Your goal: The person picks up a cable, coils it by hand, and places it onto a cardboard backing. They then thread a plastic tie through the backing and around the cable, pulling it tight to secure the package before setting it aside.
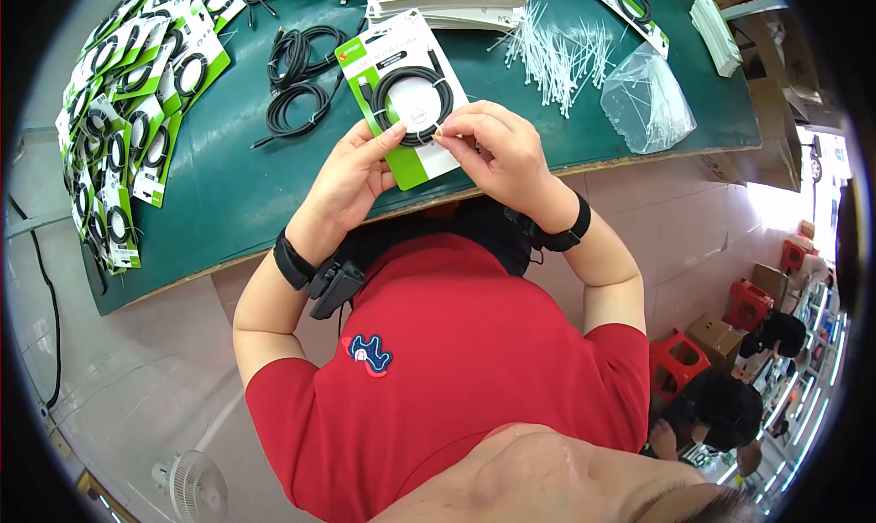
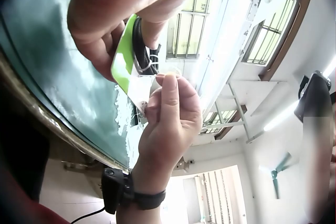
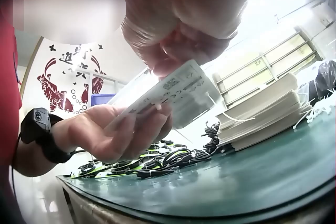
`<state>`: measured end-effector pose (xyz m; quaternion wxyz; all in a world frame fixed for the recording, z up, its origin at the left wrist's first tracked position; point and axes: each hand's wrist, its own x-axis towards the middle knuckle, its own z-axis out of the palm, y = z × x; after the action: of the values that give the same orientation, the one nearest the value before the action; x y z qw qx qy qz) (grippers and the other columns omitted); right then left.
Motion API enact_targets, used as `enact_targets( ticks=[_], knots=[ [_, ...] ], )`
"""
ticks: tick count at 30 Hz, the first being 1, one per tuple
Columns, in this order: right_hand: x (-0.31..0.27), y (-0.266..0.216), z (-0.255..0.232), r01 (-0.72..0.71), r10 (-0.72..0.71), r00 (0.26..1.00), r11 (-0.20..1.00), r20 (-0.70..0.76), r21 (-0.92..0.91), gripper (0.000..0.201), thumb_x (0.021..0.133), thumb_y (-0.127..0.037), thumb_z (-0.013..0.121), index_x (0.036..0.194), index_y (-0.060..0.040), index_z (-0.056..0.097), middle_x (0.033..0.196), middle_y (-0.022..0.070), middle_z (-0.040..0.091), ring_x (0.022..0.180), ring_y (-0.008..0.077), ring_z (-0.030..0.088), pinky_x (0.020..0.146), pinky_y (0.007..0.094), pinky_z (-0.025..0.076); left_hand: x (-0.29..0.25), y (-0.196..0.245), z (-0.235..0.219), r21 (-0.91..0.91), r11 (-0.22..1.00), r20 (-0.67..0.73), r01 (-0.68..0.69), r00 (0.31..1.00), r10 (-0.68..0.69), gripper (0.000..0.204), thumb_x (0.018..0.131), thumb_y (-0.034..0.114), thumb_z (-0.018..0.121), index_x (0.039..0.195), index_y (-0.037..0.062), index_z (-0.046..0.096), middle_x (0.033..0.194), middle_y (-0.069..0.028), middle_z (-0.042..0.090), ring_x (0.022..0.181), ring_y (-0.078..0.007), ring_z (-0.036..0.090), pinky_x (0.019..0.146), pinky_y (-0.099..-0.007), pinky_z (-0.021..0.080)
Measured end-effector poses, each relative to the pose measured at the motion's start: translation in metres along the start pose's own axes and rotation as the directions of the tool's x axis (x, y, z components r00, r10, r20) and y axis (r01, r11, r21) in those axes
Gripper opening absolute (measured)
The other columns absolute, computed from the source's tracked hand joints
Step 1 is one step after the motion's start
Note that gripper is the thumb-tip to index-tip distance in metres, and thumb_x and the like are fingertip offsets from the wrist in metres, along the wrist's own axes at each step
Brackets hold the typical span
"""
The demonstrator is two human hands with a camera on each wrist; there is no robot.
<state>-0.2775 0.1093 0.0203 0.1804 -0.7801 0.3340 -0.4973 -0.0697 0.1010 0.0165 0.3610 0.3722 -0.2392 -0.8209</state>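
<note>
Green backing card (image 1: 401, 112) with coiled black cable (image 1: 412, 103) held above the green table (image 1: 237, 194) edge, left hand (image 1: 351, 181) gripping its lower left side, right hand (image 1: 497, 149) pinching at the coil's right, clear bag (image 1: 646, 99) apparently empty beside loose white zip ties (image 1: 561, 53), finished cards (image 1: 119, 112) fanned far left, loose cables (image 1: 301, 80) behind.

A packing workshop (green bench (image 1: 228, 203), stacked carded cables (image 1: 119, 112), loose zip ties (image 1: 561, 53)).
</note>
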Motion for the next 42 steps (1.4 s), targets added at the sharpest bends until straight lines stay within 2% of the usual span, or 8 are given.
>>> enact_targets(
  ticks=[9,16,21,25,28,33,37,42],
  knots=[
    [-0.0008,0.0004,0.0010,0.017,-0.017,0.998,1.000,0.053,0.003,0.017,0.078,0.006,0.070,0.089,-0.0011,0.061,0.084,0.0100,0.064,0.063,0.0159,0.060,0.050,0.0245,0.046,-0.0017,-0.0001,0.0005,0.061,0.998,-0.037,-0.002,0.999,0.004,0.025,0.095,0.020,0.061,0.115,0.0070,0.054,0.110,-0.0056,0.064,0.099,-0.0138,0.064,0.084,-0.0301,0.053],
    [-0.0002,-0.0035,-0.0006,-0.041,0.040,0.997,0.999,0.059,0.020,0.017,0.078,0.007,0.070,0.089,-0.0007,0.061,0.084,0.0100,0.065,0.065,0.0173,0.062,0.052,0.0257,0.048,-0.0038,0.0002,0.0017,0.094,0.996,-0.049,-0.007,0.999,0.012,0.026,0.095,0.021,0.061,0.116,0.0079,0.054,0.110,-0.0046,0.064,0.100,-0.0131,0.063,0.086,-0.0302,0.051],
    [-0.0025,-0.0010,0.0020,-0.006,0.006,0.999,1.000,0.053,0.005,0.016,0.078,0.006,0.070,0.088,-0.0008,0.061,0.084,0.0106,0.065,0.065,0.0186,0.063,0.053,0.0263,0.049,-0.0042,-0.0009,0.0003,0.092,0.996,-0.053,-0.005,0.999,0.010,0.026,0.094,0.021,0.062,0.116,0.0078,0.055,0.110,-0.0048,0.064,0.100,-0.0133,0.062,0.086,-0.0308,0.051],
    [-0.0024,-0.0035,0.0015,0.019,-0.016,0.997,0.999,0.075,-0.029,0.015,0.077,0.005,0.070,0.088,-0.0019,0.062,0.084,0.0100,0.065,0.068,0.0209,0.063,0.056,0.0283,0.051,-0.0036,-0.0022,-0.0014,0.080,0.997,-0.052,-0.012,0.999,0.017,0.027,0.094,0.021,0.062,0.116,0.0077,0.055,0.110,-0.0049,0.064,0.100,-0.0137,0.062,0.087,-0.0315,0.050],
    [-0.0012,-0.0061,0.0006,0.090,-0.072,0.990,0.986,0.125,-0.143,0.015,0.075,0.003,0.071,0.086,-0.0030,0.062,0.084,0.0087,0.064,0.071,0.0234,0.063,0.060,0.0307,0.052,-0.0033,-0.0038,-0.0031,0.074,0.997,-0.053,-0.017,0.998,0.021,0.027,0.094,0.021,0.062,0.116,0.0077,0.055,0.110,-0.0049,0.064,0.100,-0.0139,0.062,0.087,-0.0320,0.050],
    [-0.0012,-0.0057,-0.0016,0.091,-0.064,0.987,0.980,0.149,-0.179,0.015,0.074,0.001,0.071,0.085,-0.0038,0.063,0.084,0.0074,0.063,0.073,0.0246,0.062,0.062,0.0325,0.051,-0.0051,-0.0044,-0.0020,0.065,0.998,-0.069,-0.014,0.997,0.019,0.025,0.096,0.020,0.059,0.117,0.0074,0.055,0.109,-0.0051,0.064,0.099,-0.0142,0.063,0.085,-0.0318,0.052],
    [-0.0029,-0.0052,-0.0019,0.013,-0.003,0.990,0.997,0.139,-0.071,0.014,0.074,0.001,0.071,0.085,-0.0038,0.064,0.083,0.0073,0.062,0.073,0.0249,0.062,0.061,0.0330,0.051,-0.0071,-0.0026,0.0019,0.101,0.994,-0.074,-0.029,0.997,0.037,0.025,0.096,0.020,0.058,0.118,0.0075,0.055,0.109,-0.0049,0.064,0.100,-0.0144,0.063,0.084,-0.0326,0.052],
    [-0.0041,-0.0077,-0.0017,0.069,-0.038,0.984,0.981,0.172,-0.181,0.014,0.073,0.000,0.071,0.085,-0.0040,0.064,0.082,0.0068,0.060,0.073,0.0249,0.061,0.061,0.0327,0.050,-0.0079,-0.0034,0.0049,0.179,0.983,-0.108,-0.044,0.992,0.064,0.025,0.096,0.021,0.059,0.118,0.0084,0.055,0.109,-0.0045,0.064,0.101,-0.0145,0.063,0.085,-0.0338,0.052]
  ],
)
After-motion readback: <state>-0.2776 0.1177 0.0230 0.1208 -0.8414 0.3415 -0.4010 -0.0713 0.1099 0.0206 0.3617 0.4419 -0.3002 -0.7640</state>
